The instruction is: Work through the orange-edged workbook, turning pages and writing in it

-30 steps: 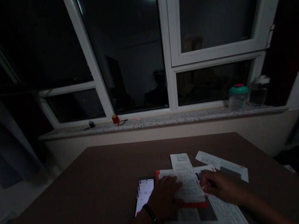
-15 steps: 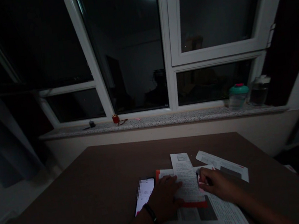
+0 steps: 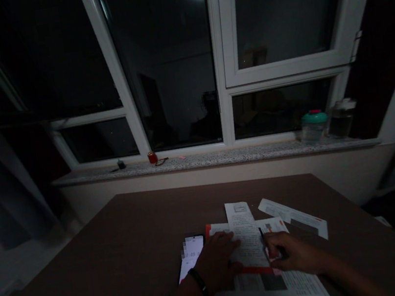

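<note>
My left hand (image 3: pixel 219 256) lies with fingers spread over the left side of a narrow printed paper strip (image 3: pixel 244 227) and presses it down. Under the strip is a printed sheet or booklet (image 3: pixel 303 285) with orange-red edges. At the strip's right edge, my right hand (image 3: pixel 291 252) is closed in a pinch on a small pink tool (image 3: pixel 277 271), mostly hidden by the fingers, so its kind does not show. A thin dark line runs along the strip's edge just above that hand. Left of my left hand lies a phone (image 3: pixel 191 255) with its screen lit.
Another printed strip (image 3: pixel 293 218) lies at an angle to the right on the brown table (image 3: pixel 140 235). On the stone windowsill (image 3: pixel 206 160) stand a teal-lidded container (image 3: pixel 314 126), a clear bottle (image 3: pixel 342 119), a small red object (image 3: pixel 152 157) and a small dark bottle (image 3: pixel 121 164).
My right hand has slid down toward me along the strip's right edge, with the pink tool in it. More of the dark line shows above it. My left hand has stayed in place.
</note>
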`<state>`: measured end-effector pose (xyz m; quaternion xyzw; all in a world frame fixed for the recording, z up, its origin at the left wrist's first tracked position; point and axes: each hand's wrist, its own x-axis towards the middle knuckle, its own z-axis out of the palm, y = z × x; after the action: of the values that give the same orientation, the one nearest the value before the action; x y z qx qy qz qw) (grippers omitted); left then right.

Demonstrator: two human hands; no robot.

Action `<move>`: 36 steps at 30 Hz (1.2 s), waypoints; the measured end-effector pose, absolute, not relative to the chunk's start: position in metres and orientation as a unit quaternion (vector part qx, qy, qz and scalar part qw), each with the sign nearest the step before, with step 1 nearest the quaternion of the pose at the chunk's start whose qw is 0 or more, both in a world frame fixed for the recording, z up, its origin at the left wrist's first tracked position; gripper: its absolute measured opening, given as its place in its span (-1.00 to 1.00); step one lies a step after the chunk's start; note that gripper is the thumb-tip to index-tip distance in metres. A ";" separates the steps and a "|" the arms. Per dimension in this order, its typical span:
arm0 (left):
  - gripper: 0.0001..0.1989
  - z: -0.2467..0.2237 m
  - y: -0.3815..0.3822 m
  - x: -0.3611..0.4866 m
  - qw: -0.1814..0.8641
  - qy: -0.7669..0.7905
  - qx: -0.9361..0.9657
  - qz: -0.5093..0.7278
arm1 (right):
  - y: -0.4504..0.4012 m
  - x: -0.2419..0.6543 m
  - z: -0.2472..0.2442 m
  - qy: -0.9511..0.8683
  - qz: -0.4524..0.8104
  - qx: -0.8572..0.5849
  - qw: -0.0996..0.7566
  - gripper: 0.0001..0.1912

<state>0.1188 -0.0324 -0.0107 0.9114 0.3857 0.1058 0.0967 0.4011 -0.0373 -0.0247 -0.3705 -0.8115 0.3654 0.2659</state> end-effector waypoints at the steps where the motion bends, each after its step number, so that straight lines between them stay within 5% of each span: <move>1: -0.45 -0.012 -0.031 0.118 0.093 0.379 0.914 0.110 | -0.035 0.402 -0.027 -0.799 0.364 -0.387 0.281 -0.75; 9: -0.48 -0.014 -0.026 0.114 0.084 0.362 0.923 0.102 | -0.019 0.399 -0.043 -0.747 0.300 -0.487 0.339 -0.79; 27: -0.52 -0.006 -0.029 0.116 0.076 0.344 0.929 0.109 | -0.042 0.382 -0.022 -0.801 0.291 -0.408 0.328 -0.98; 36: -0.54 -0.005 -0.031 0.117 0.102 0.324 0.932 0.126 | -0.052 0.374 -0.010 -0.846 0.247 -0.382 0.278 -0.82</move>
<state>0.1174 -0.0307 -0.0046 0.9320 0.3243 0.1261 0.1017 0.3737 -0.0519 -0.0104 -0.3822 -0.8460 0.2467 0.2782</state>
